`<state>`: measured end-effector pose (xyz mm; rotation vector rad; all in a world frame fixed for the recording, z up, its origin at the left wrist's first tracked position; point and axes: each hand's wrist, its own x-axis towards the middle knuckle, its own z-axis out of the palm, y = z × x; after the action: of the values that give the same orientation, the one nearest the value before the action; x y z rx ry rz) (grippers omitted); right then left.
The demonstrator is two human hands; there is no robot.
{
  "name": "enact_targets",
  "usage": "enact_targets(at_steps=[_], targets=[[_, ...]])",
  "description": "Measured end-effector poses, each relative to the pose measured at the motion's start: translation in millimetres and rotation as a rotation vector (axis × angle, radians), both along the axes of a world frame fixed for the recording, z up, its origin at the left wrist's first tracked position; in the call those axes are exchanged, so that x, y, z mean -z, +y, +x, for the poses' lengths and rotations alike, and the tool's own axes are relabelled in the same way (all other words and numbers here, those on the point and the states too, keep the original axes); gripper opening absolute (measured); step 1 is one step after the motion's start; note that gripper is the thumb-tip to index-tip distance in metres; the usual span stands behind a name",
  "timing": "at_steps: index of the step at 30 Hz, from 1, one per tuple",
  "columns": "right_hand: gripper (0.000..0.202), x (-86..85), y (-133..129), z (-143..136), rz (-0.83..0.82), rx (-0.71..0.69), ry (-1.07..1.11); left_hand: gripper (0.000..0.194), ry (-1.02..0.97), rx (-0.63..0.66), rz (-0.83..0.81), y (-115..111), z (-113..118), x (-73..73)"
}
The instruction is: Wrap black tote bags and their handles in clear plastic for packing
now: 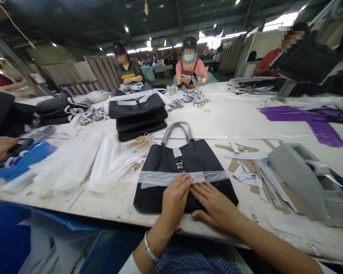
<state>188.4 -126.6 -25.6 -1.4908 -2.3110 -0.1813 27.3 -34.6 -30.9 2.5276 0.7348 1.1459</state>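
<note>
Lying flat: black handbag (200, 158) | gold clasp (179, 164) | wrapped handles (166, 133) | fingers (177, 185) extended across it, empty

Left hand (175, 196) and right hand (218, 205) lie palm-down, fingers extended, close together; forearms (270, 238) cross the table's (231, 110) near edge.

The handbag (162, 161) is black, its buckle (179, 164) gold, the strips (321, 127) purple, the lap cloth (188, 259) blue-checked.

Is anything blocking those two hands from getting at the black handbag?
Nothing visible blocks them: the left hand and right hand rest on the front of the black handbag. Only a thin, translucent strip across it lies partly under the left hand.
</note>
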Motion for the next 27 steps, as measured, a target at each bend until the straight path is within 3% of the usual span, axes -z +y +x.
enact_targets(at_steps=[5, 10, 14, 17, 19, 23, 27], targets=[[0.038, -5.8, -12, 10, 0.061, -0.075, 0.041, 0.026, 0.145, 0.064, 0.061, 4, 3, 1.4], [0.025, -29.1, -47, 33, 0.125, -0.051, 0.061, 0.04, 0.378, 0.138, 0.141, 7, 2, -0.4], [0.026, -55.7, -84, 68, 0.206, 0.18, 0.113, 0.043, 0.449, 0.154, 0.178, 9, 1, -0.5], [0.025, -66.3, -96, 79, 0.217, 0.391, 0.2, 0.042, 0.428, 0.155, 0.175, 9, 1, -0.4], [0.027, -64.6, -87, 73, 0.174, 0.395, 0.214, 0.041, 0.411, 0.153, 0.166, 9, 1, -1.2], [0.03, -46.8, -43, 46, 0.09, 0.188, 0.082, 0.042, 0.395, 0.157, 0.145, 7, 1, -3.9], [0.03, -30.2, 0, 34, 0.123, 0.073, -0.109, 0.041, 0.38, 0.153, 0.125, 7, 2, -4.5]])
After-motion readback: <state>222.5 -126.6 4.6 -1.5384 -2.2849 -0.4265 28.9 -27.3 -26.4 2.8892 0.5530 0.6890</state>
